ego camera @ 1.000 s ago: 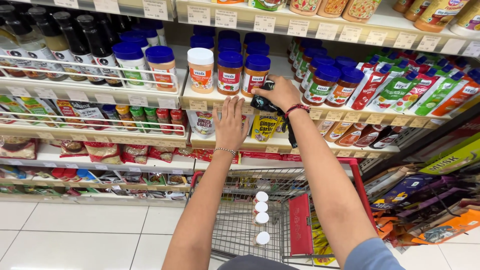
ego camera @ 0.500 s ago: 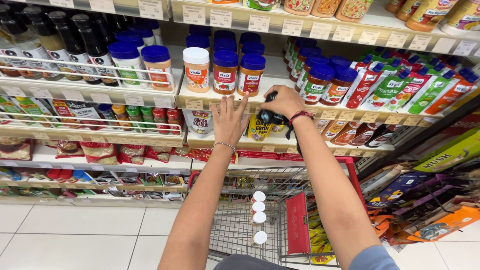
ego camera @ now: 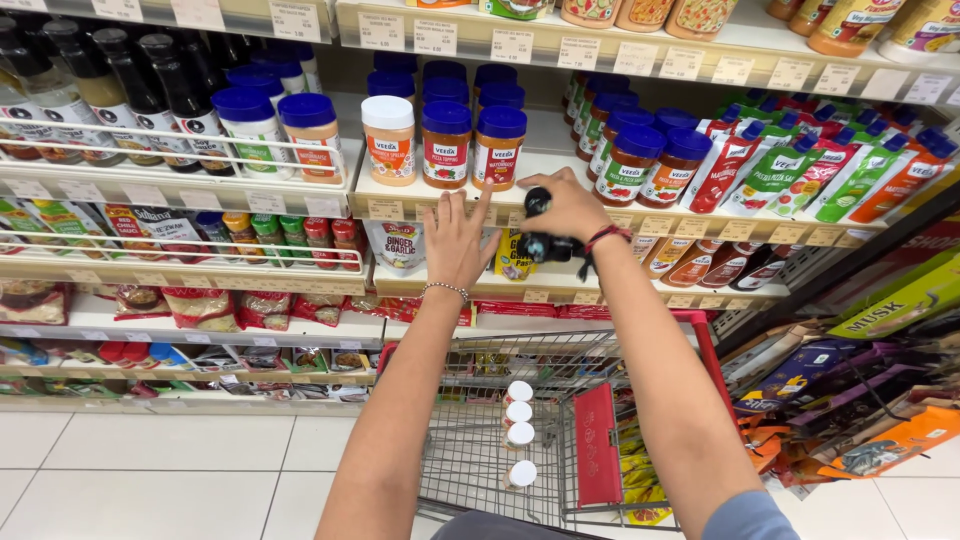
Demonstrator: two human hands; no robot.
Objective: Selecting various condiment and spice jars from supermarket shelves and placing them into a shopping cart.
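My right hand [ego camera: 568,203] is shut on a small black bottle-like object [ego camera: 545,246], held against the front edge of a shop shelf [ego camera: 620,215]. A red band circles that wrist. My left hand [ego camera: 455,238] is beside it, fingers spread, palm toward the shelf, holding nothing; a bead bracelet sits on its wrist. Just above both hands stand orange-filled jars with blue lids [ego camera: 446,145] and one white-lidded jar [ego camera: 388,140]. A yellow packet [ego camera: 508,258] shows between the hands, partly hidden.
A wire shopping cart [ego camera: 470,460] with a red flap [ego camera: 598,445] stands below my arms, holding white-capped bottles [ego camera: 518,430]. Squeeze bottles [ego camera: 800,170] fill the shelf to the right, dark sauce bottles [ego camera: 150,90] the upper left. Packets hang at right.
My right hand has dipped slightly with the black object, which now shows more fully under it. The left hand stays spread in much the same place.
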